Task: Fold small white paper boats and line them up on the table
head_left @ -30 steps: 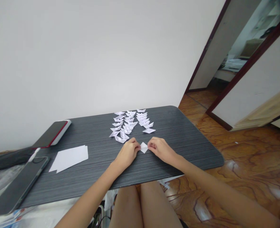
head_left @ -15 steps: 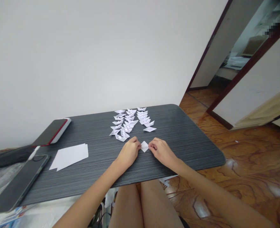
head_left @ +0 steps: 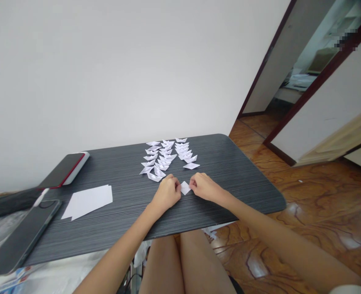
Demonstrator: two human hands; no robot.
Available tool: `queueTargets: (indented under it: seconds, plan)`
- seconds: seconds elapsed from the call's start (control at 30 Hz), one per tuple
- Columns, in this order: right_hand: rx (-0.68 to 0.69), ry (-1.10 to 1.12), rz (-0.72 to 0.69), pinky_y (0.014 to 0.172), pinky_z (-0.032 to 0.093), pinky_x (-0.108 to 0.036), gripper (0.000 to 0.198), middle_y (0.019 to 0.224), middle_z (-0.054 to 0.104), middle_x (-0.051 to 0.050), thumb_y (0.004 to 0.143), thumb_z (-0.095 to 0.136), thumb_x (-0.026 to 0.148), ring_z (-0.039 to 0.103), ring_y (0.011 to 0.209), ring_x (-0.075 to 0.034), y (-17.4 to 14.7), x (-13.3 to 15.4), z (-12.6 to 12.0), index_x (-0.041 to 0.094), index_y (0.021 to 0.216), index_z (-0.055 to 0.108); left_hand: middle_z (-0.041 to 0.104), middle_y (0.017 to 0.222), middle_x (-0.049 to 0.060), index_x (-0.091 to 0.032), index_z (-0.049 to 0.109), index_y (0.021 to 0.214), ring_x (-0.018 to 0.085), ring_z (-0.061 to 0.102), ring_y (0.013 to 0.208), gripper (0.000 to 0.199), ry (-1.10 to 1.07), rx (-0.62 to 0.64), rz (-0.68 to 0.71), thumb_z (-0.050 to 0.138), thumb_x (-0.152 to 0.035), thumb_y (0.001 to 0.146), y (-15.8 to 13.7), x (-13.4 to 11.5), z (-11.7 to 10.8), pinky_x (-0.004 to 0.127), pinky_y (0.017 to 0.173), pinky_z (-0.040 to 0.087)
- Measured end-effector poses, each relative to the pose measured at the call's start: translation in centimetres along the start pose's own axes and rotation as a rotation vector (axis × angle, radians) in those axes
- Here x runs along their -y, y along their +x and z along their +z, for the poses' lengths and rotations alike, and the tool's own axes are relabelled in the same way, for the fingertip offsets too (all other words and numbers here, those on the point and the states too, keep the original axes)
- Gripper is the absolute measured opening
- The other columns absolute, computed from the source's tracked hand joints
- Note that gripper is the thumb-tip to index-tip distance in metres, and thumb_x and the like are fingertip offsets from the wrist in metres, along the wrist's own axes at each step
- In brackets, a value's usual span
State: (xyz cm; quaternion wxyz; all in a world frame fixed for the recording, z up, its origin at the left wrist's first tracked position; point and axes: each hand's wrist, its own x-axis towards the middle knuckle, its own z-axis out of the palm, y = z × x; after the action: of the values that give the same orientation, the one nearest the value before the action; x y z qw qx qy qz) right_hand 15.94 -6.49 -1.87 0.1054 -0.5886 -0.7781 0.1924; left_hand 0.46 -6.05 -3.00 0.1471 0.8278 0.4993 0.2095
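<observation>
Between my two hands is a small folded square of white paper (head_left: 184, 188), turned so that it looks like a diamond. My left hand (head_left: 168, 191) pinches its left corner, fingers closed. On the other side my right hand (head_left: 204, 187) has its fingertips closed at the right corner. Just beyond my hands stand several folded white paper boats (head_left: 164, 157), set in rough columns. The nearest one on the right, a flat paper boat (head_left: 191, 165), lies apart from its column.
A dark grained table (head_left: 229, 163) carries everything. White paper sheets (head_left: 90, 200) lie to the left, beside a phone (head_left: 23, 237) with a white cable plugged in. A dark, red-edged device (head_left: 62, 169) sits at the back left. The white wall (head_left: 122, 73) borders the far edge.
My right hand has turned slightly at the paper's right corner, knuckles higher. The left hand keeps its pinch. The whole view has shifted a little.
</observation>
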Motion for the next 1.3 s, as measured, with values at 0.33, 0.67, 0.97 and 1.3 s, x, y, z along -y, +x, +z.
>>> queueTargets:
  seconds: [0.33,0.67,0.97,1.3]
  plan:
    - [0.171,-0.115,0.055,0.054,0.039,-0.023,0.011,0.073,0.066,-0.012,0.067,0.050,0.016,0.061,0.073,-0.021,1.8,0.4,-1.2,0.014,0.066,0.061,0.053,0.067,0.007,-0.013,0.052,0.062,0.017,0.053,0.065,0.011,0.127,0.012,-0.074,0.043,-0.011,0.067,0.5,-0.5,0.5,0.028,0.062,0.041]
    - [0.252,-0.157,0.065,0.059,0.042,-0.025,0.022,0.084,0.064,-0.017,0.065,0.049,0.014,0.060,0.082,-0.026,2.4,0.6,-1.4,0.008,0.082,0.061,0.059,0.076,0.013,-0.010,0.055,0.072,0.022,0.056,0.075,0.019,0.274,0.112,-0.097,0.037,-0.017,0.073,0.5,-0.8,0.1,0.031,0.068,0.042]
    - [0.265,-0.144,0.092,0.057,0.042,-0.025,0.022,0.086,0.064,-0.016,0.067,0.050,0.018,0.060,0.079,-0.025,2.8,0.5,-1.2,0.010,0.084,0.061,0.060,0.074,0.014,-0.008,0.053,0.076,0.025,0.057,0.076,0.018,0.328,0.141,-0.128,0.037,-0.014,0.071,0.9,-1.3,0.1,0.034,0.069,0.041]
    - [0.110,-0.039,0.077,0.060,0.038,-0.026,0.014,0.081,0.063,-0.012,0.069,0.054,0.020,0.058,0.078,-0.022,1.1,0.5,-0.8,0.012,0.080,0.059,0.050,0.079,0.008,-0.015,0.049,0.071,0.019,0.048,0.079,0.019,0.127,-0.084,0.025,0.035,-0.002,0.071,-0.4,-1.1,1.6,0.031,0.071,0.040]
